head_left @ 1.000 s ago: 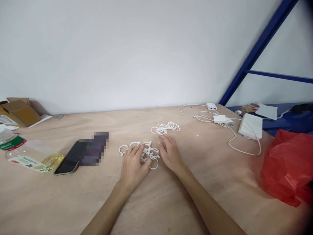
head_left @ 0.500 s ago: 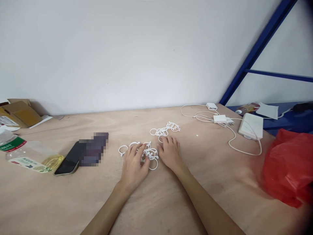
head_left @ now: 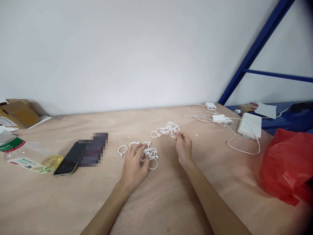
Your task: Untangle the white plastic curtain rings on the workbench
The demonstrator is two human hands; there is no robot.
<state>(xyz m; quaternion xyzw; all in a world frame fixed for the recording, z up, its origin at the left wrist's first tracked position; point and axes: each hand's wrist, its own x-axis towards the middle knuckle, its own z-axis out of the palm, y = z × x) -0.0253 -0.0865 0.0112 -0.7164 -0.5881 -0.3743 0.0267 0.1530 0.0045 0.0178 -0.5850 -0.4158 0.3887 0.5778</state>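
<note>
Two heaps of small white plastic rings lie on a wooden table (head_left: 158,202). My left hand (head_left: 134,164) rests flat on the near heap (head_left: 148,153), fingers spread over the rings. My right hand (head_left: 183,147) is lifted a little beside the far heap (head_left: 165,129). Its fingertips are pinched together on one white ring at that heap's right edge.
A dark phone (head_left: 70,160) and a lying plastic bottle (head_left: 26,156) are at the left, with a cardboard box (head_left: 17,112) behind. White chargers and cables (head_left: 220,119), a white power bank (head_left: 249,125) and a red plastic bag (head_left: 287,163) are at the right. A blue metal frame (head_left: 254,52) rises behind.
My right hand left the spot beside the near heap, moved right and forward, and pinched a ring at the far heap. My left hand stayed on the near heap.
</note>
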